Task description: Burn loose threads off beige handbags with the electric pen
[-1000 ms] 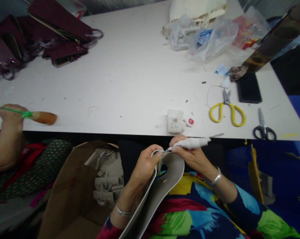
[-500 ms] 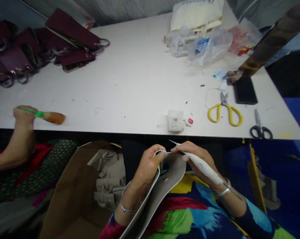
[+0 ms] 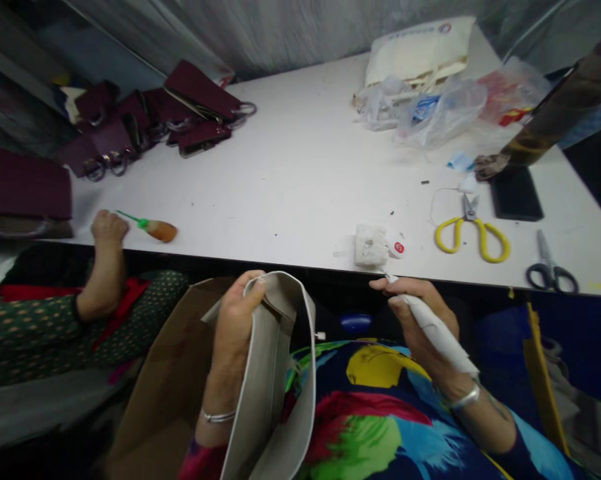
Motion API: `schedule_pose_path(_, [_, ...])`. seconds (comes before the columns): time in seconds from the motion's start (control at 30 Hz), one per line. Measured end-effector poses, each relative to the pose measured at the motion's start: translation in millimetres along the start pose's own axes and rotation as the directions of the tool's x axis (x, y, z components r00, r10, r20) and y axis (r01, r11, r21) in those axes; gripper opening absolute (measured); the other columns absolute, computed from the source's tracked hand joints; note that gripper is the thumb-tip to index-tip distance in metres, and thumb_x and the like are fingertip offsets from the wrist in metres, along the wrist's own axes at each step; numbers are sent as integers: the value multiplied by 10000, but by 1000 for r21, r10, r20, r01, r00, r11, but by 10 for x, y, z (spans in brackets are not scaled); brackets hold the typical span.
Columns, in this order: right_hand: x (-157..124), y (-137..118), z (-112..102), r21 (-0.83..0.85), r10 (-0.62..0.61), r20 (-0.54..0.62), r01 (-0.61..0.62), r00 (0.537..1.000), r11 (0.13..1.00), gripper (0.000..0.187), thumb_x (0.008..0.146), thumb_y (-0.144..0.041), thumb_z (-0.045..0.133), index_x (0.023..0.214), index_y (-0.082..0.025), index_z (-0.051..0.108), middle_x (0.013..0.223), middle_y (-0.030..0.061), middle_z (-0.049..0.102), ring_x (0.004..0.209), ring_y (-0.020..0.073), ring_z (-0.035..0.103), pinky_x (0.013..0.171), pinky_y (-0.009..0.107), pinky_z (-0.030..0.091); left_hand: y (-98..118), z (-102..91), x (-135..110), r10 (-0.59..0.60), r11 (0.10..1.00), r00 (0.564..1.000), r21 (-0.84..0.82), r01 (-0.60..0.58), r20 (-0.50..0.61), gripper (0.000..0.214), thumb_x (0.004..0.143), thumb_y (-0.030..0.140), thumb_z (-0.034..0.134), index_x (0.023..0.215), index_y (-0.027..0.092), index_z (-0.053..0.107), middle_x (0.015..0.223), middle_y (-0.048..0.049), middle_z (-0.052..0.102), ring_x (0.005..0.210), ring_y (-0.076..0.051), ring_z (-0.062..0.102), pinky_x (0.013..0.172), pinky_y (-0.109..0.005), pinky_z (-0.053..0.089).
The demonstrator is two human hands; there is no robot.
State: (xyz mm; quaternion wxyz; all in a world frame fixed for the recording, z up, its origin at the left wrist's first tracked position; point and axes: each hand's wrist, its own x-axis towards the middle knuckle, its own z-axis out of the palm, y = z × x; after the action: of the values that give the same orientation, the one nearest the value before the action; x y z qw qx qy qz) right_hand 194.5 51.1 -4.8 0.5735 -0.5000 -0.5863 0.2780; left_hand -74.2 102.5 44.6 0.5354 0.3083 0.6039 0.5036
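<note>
My left hand is closed on the top edge of a grey bag piece, holding it upright over my lap and beside a cardboard box. My right hand grips a white pen-shaped tool, its tip pointing up toward the table's front edge. The tool is apart from the grey piece, with a gap between my two hands. Right above my right hand, a small white block and a round white object with a red mark lie on the white table.
Yellow scissors, black scissors and a black phone lie at the right. Plastic bags sit at the back, maroon bag parts at the back left. Another person's hand holds a green-and-orange tool at the left edge.
My left hand has swung the grey piece left and away from the tool. My right hand has drawn back with the tool. The view has shifted left.
</note>
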Motion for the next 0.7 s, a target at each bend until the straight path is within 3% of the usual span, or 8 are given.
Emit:
schedule_pose_path(0.07, [7,-50,1,18,14,-37,-13,999,1000,130,1104,-349,624,1133,-251,704,1062,61,748,969,259,713,891,389,589,243,-307,4,144,989,977,-1,-146,-157,349,709,297,845,962,154,653,797,-14,633,658,-133,552,598,-220,464])
schedule_pose_path(0.2, [14,-110,94,317,60,40,-70,997,946,156,1103,-283,631,1251,-252,671,977,42,764,805,225,743,741,339,637,452,-710,-63,379,917,844,36,-396,-379,234,765,207,770,954,155,641,803,-4,612,699,-133,551,654,-231,499])
schedule_pose_path(0.33, [6,-129,254,346,-46,273,-54,961,937,146,1081,-237,658,1221,-253,695,1118,43,743,890,203,741,791,299,626,203,-762,-64,467,868,670,156,-471,-577,229,727,212,725,911,145,605,770,22,558,695,-114,523,666,-220,474])
schedule_pose_path(0.43, [-17,-116,377,239,-166,386,76,907,968,182,1076,-243,670,1256,-257,687,1130,34,737,947,199,728,833,295,591,-46,-726,-4,475,847,546,192,-495,-690,268,695,235,680,923,144,573,766,34,536,694,-113,524,672,-233,457])
schedule_pose_path(0.5, [-31,-102,448,196,-227,430,155,874,968,238,1075,-228,670,1310,-263,656,1165,32,731,1002,203,719,878,304,570,-141,-720,34,479,833,517,183,-521,-709,285,690,248,662,937,142,568,773,35,534,702,-113,523,676,-238,449])
schedule_pose_path(0.63, [5,-103,554,153,-294,460,251,838,956,258,1089,-199,607,1342,-250,593,1293,75,681,1116,241,684,953,359,544,-172,-750,72,483,828,516,178,-531,-707,274,684,258,663,916,141,576,785,31,555,714,-111,521,688,-236,441])
schedule_pose_path(0.7, [64,-122,598,83,-310,482,310,819,947,226,1088,-199,580,1312,-226,594,1219,101,693,1062,262,678,905,376,540,-168,-762,76,479,825,515,164,-541,-711,278,681,268,666,913,139,584,786,27,567,718,-115,529,693,-240,443])
